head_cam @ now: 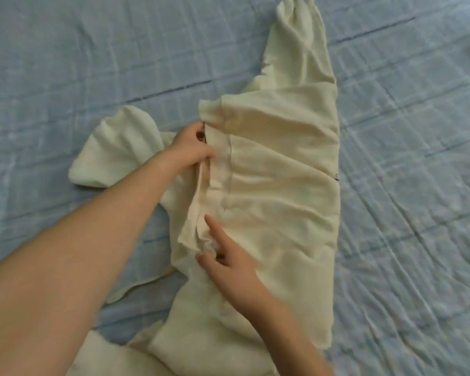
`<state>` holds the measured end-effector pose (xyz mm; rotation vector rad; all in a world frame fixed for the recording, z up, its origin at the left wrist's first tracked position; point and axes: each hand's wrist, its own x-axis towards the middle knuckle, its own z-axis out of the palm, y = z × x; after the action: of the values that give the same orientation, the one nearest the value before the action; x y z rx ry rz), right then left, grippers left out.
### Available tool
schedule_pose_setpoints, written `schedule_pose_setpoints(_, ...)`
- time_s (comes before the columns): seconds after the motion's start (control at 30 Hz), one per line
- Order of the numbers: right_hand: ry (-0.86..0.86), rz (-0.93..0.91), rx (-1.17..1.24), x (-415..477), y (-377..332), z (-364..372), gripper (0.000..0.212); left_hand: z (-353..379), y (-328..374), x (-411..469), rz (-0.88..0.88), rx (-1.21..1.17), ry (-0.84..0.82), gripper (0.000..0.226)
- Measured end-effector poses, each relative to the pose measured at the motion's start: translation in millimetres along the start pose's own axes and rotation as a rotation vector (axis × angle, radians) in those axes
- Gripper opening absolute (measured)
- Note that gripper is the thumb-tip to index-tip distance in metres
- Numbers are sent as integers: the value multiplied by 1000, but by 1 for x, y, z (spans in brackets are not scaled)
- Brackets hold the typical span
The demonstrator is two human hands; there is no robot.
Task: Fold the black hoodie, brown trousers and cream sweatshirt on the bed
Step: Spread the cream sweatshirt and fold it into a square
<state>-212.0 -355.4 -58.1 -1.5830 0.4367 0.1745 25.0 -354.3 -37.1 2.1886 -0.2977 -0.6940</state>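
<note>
Your cream sweatshirt (277,185), soft and rumpled, lies spread across the bed (404,213) on its creased, pale-blue quilted cover. Your left hand (193,150) has its fingers curled round the sweatshirt's ribbed edge. Your right hand (228,264) rests on the sweatshirt nearer you, forefinger straight; I cannot tell whether the other fingers grip.

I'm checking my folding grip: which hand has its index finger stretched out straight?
The right hand, nearer the camera, index finger straight on the cream sweatshirt; the left hand, farther up, curls its fingers round the folded edge.
</note>
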Motion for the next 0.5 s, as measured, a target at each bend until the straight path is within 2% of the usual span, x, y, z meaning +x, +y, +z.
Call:
schedule_pose_setpoints(0.07,81,-98,-67,-1,5,1,53,5,-17,-5,9,398,172,75)
schedule_pose_setpoints(0.13,315,-272,-227,-7,13,-14,46,20,-21,-21,305,645,303,79)
schedule_pose_setpoints(0.2,545,-328,-589,-11,24,-40,49,47,-25,-40,636,755,214,68)
schedule_pose_setpoints(0.23,591,-256,-750,-12,29,-54,53,58,-30,-46,697,812,112,64)
schedule_pose_setpoints(0.27,584,-143,-881,-12,36,-64,57,65,-38,-50,684,879,25,63)
schedule_pose_setpoints(0.33,459,51,-1067,-10,53,-71,61,64,-68,-46,589,988,-48,62)
schedule_pose_setpoints(0.4,369,106,-1135,-8,72,-70,60,56,-96,-39,557,1035,-53,62)
schedule_pose_setpoints(0.5,379,114,-1112,-6,80,-70,60,52,-100,-36,518,1037,-84,62)
